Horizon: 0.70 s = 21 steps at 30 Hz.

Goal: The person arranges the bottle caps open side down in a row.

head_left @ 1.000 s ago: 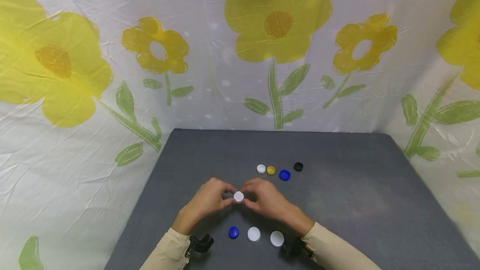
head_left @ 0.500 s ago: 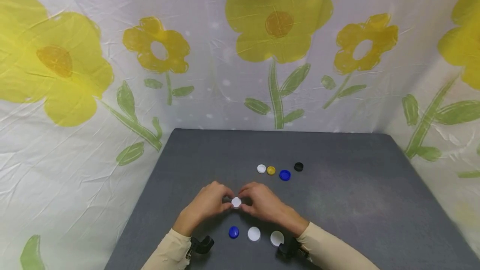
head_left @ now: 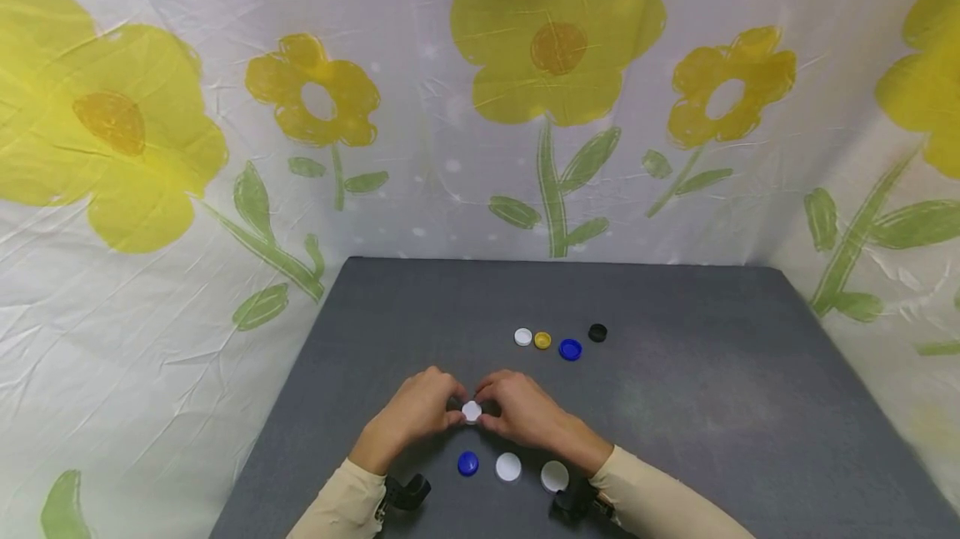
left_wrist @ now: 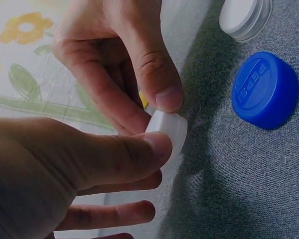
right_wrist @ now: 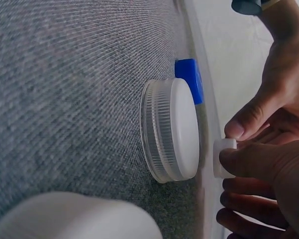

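Note:
Both hands meet at one small white bottle cap (head_left: 472, 412) over the middle of the near part of the table. My left hand (head_left: 420, 410) pinches its left side between thumb and fingers. From the other side, the thumb and fingers of my right hand (head_left: 525, 410) pinch the same white cap. The left wrist view shows both thumbs on the cap (left_wrist: 177, 130), which is tilted on edge there. Just nearer to me lies a blue cap (left_wrist: 266, 90) with "PEPSI" lettering on its top.
To the right of the blue cap lie a wide white cap (head_left: 507, 467) and another white cap (head_left: 554, 476), close to my right wrist. Farther back on the grey table (head_left: 675, 314) are a white cap (head_left: 522, 336), a yellow cap (head_left: 542, 341), a blue cap (head_left: 570, 349) and a black cap (head_left: 597, 332).
Both hands have come a little toward me and slightly left, with the white cap between them. The caps on the table have stayed put.

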{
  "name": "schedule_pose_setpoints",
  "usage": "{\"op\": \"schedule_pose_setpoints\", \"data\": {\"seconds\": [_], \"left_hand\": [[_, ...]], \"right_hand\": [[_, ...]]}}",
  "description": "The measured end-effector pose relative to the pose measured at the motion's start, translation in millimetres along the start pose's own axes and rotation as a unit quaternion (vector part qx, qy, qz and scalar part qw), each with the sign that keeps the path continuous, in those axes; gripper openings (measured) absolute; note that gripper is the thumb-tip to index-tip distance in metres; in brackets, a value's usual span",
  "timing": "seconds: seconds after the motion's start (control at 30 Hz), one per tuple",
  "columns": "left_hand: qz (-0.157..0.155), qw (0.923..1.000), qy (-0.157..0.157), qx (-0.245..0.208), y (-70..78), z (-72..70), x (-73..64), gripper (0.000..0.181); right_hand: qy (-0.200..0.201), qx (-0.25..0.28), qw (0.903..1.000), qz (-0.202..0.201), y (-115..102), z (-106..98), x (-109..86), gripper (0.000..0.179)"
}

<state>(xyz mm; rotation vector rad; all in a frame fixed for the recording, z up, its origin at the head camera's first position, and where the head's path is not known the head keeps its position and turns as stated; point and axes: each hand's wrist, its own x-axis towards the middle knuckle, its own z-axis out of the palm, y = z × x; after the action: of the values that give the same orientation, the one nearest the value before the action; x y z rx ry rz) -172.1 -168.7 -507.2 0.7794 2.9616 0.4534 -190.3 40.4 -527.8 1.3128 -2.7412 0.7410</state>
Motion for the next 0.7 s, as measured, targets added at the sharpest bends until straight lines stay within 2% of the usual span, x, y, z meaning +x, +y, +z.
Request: {"op": "schedule_pose_setpoints", "data": {"seconds": [0.37,0.6,0.7], "left_hand": [[0.006,0.9997,-0.021,0.009,2.6,5.3,0.8,0.011],[0.018,0.9997,-0.012,0.007,4.2,6.3,0.4,0.015],[0.015,0.9997,-0.021,0.001,4.0,3.9,0.5,0.014]], "right_hand": [[-0.015,-0.007,0.9999,0.005,-3.7,3.4,-1.6,0.018],[-0.019,-0.009,0.9997,0.009,-3.9,4.9,-2.2,0.018],[-0.015,-0.009,0.9998,0.009,-2.6,4.7,-2.3,0.019]]}}
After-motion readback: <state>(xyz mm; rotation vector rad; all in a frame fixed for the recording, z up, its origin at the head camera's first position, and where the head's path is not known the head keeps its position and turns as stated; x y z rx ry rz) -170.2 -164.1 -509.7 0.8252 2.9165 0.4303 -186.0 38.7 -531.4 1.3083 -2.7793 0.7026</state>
